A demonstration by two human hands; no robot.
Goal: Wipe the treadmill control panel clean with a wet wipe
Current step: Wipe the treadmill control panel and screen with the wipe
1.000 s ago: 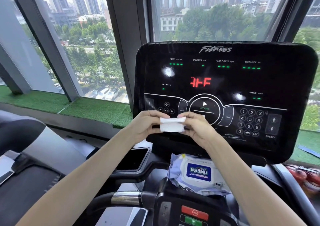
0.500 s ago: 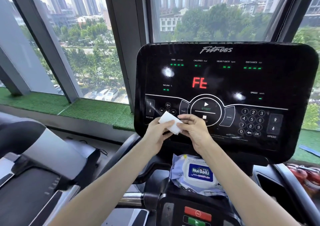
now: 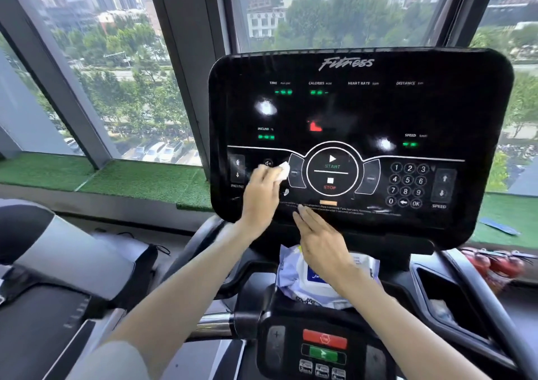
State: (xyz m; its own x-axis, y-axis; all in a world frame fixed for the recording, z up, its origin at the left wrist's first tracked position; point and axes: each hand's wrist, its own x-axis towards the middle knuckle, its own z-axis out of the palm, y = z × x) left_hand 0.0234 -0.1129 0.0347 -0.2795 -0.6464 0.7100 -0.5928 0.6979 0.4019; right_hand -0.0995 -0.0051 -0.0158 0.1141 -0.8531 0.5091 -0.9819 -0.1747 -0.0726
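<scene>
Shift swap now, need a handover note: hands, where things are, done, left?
Left hand holds the wet wipe against the control panel, lower left, beside the incline buttons.
Right hand open, empty, fingers straight, at the panel's lower edge, above the wipe pack.
Done: wipe out and on the panel.
Left: start/stop dial, keypad, display area; how much is clean cannot be told.
</scene>
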